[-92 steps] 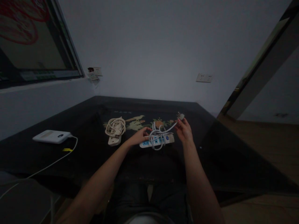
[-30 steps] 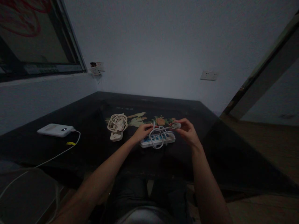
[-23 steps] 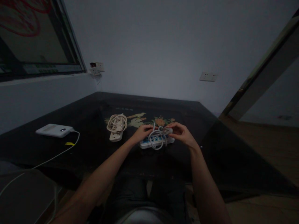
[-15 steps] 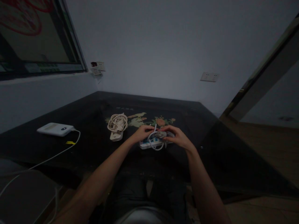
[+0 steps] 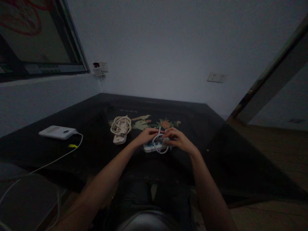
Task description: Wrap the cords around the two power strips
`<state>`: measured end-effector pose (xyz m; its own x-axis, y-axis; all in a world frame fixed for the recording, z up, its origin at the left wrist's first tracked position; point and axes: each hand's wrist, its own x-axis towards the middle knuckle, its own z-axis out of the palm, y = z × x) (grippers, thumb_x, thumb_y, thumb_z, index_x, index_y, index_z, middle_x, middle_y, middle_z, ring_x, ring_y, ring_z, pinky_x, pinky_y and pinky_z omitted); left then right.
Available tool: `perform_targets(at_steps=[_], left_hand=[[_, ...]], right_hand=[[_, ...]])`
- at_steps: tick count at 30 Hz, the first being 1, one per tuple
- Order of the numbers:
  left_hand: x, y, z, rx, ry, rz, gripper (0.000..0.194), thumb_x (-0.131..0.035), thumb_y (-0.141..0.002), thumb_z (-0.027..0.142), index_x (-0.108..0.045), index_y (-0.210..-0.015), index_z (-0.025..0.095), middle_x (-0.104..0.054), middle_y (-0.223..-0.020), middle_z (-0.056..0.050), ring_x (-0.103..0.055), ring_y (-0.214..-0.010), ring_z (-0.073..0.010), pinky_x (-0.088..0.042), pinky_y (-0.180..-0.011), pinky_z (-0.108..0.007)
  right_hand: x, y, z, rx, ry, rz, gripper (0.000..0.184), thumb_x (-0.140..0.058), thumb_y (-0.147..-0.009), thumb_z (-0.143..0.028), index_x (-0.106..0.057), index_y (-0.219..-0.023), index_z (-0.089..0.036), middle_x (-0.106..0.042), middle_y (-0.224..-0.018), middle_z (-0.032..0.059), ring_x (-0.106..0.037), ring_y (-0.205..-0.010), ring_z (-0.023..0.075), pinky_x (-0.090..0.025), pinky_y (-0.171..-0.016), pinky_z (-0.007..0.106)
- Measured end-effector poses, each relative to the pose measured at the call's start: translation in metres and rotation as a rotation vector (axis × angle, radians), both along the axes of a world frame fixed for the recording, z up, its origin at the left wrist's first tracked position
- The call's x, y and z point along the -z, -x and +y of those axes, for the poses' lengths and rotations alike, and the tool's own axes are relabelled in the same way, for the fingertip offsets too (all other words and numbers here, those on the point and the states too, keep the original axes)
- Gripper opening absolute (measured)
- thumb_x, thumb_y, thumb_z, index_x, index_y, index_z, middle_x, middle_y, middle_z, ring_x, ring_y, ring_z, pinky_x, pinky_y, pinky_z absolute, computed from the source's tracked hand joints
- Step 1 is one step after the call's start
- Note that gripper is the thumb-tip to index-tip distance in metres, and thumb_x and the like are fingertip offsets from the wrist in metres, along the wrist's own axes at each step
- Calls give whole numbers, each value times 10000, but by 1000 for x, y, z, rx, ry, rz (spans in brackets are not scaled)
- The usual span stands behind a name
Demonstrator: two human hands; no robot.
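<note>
Now nearest, trousers [image 5: 134,199]: dark, at the desk's [image 5: 216,160] front edge, short of the blue-and-white power strip [image 5: 149,148].
Power strip: flat on the desk in front of the person, its right half mostly hidden by a hand and the cord.
Left hand [image 5: 144,136]: over the strip's left end, fingers drawn together at its back edge beside the cord; whether they pinch anything, I cannot tell.
Right hand [image 5: 180,141]: over the strip's right half, thumb and fingers curled about the pale plug [image 5: 165,140]; blur hides how firm the hold is.
Cord [image 5: 162,153]: looped loosely over the strip's middle.
Handling: best, I judge, to pin the strip with the left hand, since it could skid; open each loop before shifting the plug, whose pins could snag, and ease rather than tug.
Cream power strip [image 5: 119,140]: left of the strip, its own cord coiled on top.
Power bank [image 5: 57,132]: white, far left of the strip, a white cable [image 5: 59,158] trailing from it.
Painted flower [image 5: 165,124]: on the desk just beyond the strip.
Wall outlet [image 5: 216,77]: well beyond the strip, to its right.
</note>
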<state>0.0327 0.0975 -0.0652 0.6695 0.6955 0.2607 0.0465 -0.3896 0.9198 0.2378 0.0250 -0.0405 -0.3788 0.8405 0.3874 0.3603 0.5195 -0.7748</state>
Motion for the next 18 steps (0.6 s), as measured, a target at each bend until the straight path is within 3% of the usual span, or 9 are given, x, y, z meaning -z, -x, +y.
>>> perform_targets(at_steps=[2, 4, 12, 18], left_hand=[[0, 0, 0, 9, 24, -2, 376, -596, -803, 372, -691, -1061, 116, -716, -993, -101, -636, -889, -206, -472, -798, -297], [-2, 1, 0, 15, 33, 3, 360, -611, -787, 369, -706, -1026, 117, -720, -951, -92, -630, -858, -196, -471, -771, -281], [-13, 6, -5, 134, 85, 69, 228, -634, -740, 254, -738, -908, 142, -713, -812, -39, -604, -761, -161, -457, -708, -244], [-8, 5, -3, 94, 82, 37, 231, -645, -711, 207, -738, -915, 152, -725, -866, -49, -619, -770, -158, -462, -728, -251]], right_hand=[[3, -2, 1, 27, 47, -27, 216, -673, -713, -159, -680, -927, -194, -562, -791, -2, -515, -698, 126, -404, -643, 251], [4, -2, 1, 37, 72, -53, 220, -651, -719, -144, -662, -936, -178, -516, -713, -29, -456, -633, 107, -358, -602, 234], [-1, -5, -2, 42, 172, -56, 271, -654, -693, -165, -607, -960, -185, -512, -743, -30, -445, -638, 107, -338, -569, 217], [-3, -10, -4, -39, 265, 32, 345, -701, -684, -258, -598, -1007, -194, -550, -787, -18, -496, -669, 116, -389, -598, 232]])
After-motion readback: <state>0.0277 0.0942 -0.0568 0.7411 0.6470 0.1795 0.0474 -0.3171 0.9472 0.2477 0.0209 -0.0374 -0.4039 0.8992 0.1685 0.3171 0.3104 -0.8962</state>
